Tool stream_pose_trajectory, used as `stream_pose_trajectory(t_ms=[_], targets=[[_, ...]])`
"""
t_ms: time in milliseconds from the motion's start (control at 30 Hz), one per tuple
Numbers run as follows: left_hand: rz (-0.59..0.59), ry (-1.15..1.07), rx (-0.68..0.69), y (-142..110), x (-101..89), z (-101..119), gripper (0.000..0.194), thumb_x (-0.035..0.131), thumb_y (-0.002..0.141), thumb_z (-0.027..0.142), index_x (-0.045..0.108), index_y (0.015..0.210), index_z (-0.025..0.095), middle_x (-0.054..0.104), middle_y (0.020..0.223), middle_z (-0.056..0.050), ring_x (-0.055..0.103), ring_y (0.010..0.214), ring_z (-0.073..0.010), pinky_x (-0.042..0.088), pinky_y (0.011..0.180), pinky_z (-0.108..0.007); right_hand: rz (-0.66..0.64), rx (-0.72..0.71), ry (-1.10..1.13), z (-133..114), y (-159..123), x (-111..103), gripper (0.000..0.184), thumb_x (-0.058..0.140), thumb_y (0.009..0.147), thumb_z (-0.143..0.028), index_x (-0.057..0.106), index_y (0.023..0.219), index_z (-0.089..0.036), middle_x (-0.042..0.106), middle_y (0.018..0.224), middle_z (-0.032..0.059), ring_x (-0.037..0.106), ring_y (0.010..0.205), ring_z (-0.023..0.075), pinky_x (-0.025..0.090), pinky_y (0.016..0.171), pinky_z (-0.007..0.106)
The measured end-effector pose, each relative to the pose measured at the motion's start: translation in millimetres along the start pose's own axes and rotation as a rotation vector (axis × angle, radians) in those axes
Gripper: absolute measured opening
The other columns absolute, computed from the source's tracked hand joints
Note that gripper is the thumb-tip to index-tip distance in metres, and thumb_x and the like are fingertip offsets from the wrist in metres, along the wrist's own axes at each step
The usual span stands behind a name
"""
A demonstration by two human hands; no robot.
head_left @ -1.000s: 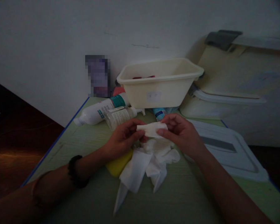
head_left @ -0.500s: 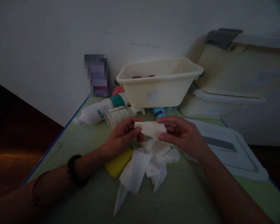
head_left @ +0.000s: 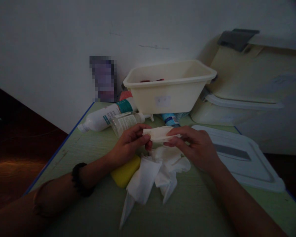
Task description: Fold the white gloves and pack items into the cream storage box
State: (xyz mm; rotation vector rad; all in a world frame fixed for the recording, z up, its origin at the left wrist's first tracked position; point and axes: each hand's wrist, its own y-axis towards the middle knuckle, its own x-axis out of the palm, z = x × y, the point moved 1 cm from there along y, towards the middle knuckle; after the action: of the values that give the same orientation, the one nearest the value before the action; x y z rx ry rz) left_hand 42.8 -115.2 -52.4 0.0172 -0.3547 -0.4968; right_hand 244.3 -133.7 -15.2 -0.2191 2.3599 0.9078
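Note:
Both hands hold a small folded white tissue (head_left: 158, 133) just above the green table (head_left: 93, 148). My left hand (head_left: 129, 144) pinches its left end between thumb and fingers. My right hand (head_left: 196, 146) grips the right end, fingers closed over it. Below the hands lies a crumpled heap of white tissues (head_left: 154, 172), partly covering a yellow sponge (head_left: 123, 172).
A cream plastic tub (head_left: 167, 87) stands at the back of the table. In front of it lie a white bottle (head_left: 106, 117), a clear bottle (head_left: 125, 121) and a blue tube (head_left: 170, 119). A white lid (head_left: 239, 154) lies to the right, and the table's blue left edge drops to dark floor.
My right hand has turned so its fingers fold over the tissue's right end, and the tissue now looks flatter and narrower. My left hand has hardly moved.

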Motion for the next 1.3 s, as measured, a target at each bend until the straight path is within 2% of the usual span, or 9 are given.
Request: stream_pose_trajectory(t_ms=[200, 367, 500, 600, 767, 867, 1033, 1200, 1300], targets=[[-0.006, -0.001, -0.009, 1, -0.3, -1, 0.022, 0.067, 0.081, 0.025, 0.058, 0.097, 0.013, 0.066, 0.064, 0.001, 0.06, 0.058, -0.009, 0.047, 0.059, -0.02, 0.044, -0.012, -0.064, -2, -1, 2, 0.006, 0.061, 0.086, -0.015, 0.066, 0.088, -0.018, 0.076, 0.081, -0.0009, 0.07, 0.054, 0.0067, 0.05, 0.047, 0.01], [-0.026, -0.037, -0.02, 1, -1.7, -2, 0.023, 0.068, 0.081, 0.025, 0.058, 0.099, 0.014, 0.067, 0.063, 0.001, 0.06, 0.057, -0.0094, 0.047, 0.06, -0.021, 0.117, 0.018, -0.078, -2, -3, 5, 0.015, 0.064, 0.085, -0.017, 0.066, 0.098, -0.024, 0.077, 0.086, -0.0024, 0.071, 0.054, 0.0088, 0.053, 0.047, 0.014], [-0.043, -0.064, -0.04, 1, -2.5, -3, 0.021, 0.067, 0.081, 0.024, 0.06, 0.098, 0.013, 0.067, 0.063, 0.001, 0.061, 0.057, -0.0093, 0.046, 0.06, -0.02, 0.073, 0.0, -0.115, -3, -2, 1, 0.006, 0.069, 0.081, -0.022, 0.067, 0.085, -0.025, 0.077, 0.078, -0.0031, 0.071, 0.054, 0.0115, 0.054, 0.048, 0.018], [-0.046, -0.087, -0.05, 2, -3.2, -3, 0.021, 0.068, 0.08, 0.024, 0.061, 0.096, 0.013, 0.066, 0.063, 0.001, 0.06, 0.057, -0.0096, 0.046, 0.058, -0.021, 0.032, -0.001, -0.102, -4, -1, -4, 0.009, 0.072, 0.077, -0.024, 0.066, 0.084, -0.024, 0.077, 0.079, -0.0022, 0.071, 0.055, 0.0118, 0.054, 0.05, 0.019], [-0.042, -0.094, -0.061, 3, -4.4, -4, 0.02, 0.067, 0.08, 0.023, 0.061, 0.096, 0.013, 0.066, 0.063, 0.001, 0.059, 0.056, -0.0091, 0.045, 0.057, -0.02, -0.026, 0.03, -0.07, -5, -2, -8, 0.012, 0.066, 0.077, -0.014, 0.065, 0.087, -0.022, 0.076, 0.077, -0.002, 0.071, 0.057, 0.011, 0.053, 0.052, 0.017], [-0.037, -0.094, -0.06, 3, -4.5, -4, 0.021, 0.068, 0.08, 0.023, 0.06, 0.097, 0.013, 0.066, 0.062, 0.001, 0.059, 0.055, -0.0089, 0.045, 0.057, -0.02, -0.014, 0.037, -0.033, -3, -2, -5, 0.011, 0.061, 0.08, -0.011, 0.063, 0.085, -0.021, 0.075, 0.071, -0.0028, 0.072, 0.057, 0.0107, 0.052, 0.051, 0.016], [-0.041, -0.086, -0.068, 2, -3.4, -3, 0.023, 0.069, 0.08, 0.024, 0.059, 0.098, 0.013, 0.066, 0.062, 0.001, 0.06, 0.054, -0.0094, 0.045, 0.057, -0.02, 0.04, 0.038, 0.055, -3, -4, -2, 0.012, 0.058, 0.081, -0.009, 0.063, 0.083, -0.021, 0.074, 0.073, -0.0014, 0.072, 0.057, 0.0116, 0.053, 0.049, 0.017], [-0.054, -0.088, -0.054, 1, -3.4, -3, 0.021, 0.067, 0.081, 0.023, 0.061, 0.098, 0.013, 0.066, 0.063, 0.001, 0.06, 0.056, -0.0095, 0.046, 0.057, -0.021, 0.003, 0.035, 0.076, -4, -6, -3, 0.008, 0.064, 0.08, -0.019, 0.063, 0.087, -0.021, 0.074, 0.08, 0.0014, 0.072, 0.064, 0.0135, 0.055, 0.054, 0.02], [-0.052, -0.085, -0.054, 2, -3.6, -3, 0.021, 0.067, 0.081, 0.023, 0.061, 0.098, 0.013, 0.066, 0.063, 0.0, 0.06, 0.055, -0.0097, 0.046, 0.056, -0.021, 0.038, 0.063, 0.073, -3, -5, 0, 0.007, 0.067, 0.079, -0.022, 0.061, 0.083, -0.022, 0.072, 0.076, -0.0008, 0.07, 0.061, 0.0118, 0.056, 0.056, 0.02]])
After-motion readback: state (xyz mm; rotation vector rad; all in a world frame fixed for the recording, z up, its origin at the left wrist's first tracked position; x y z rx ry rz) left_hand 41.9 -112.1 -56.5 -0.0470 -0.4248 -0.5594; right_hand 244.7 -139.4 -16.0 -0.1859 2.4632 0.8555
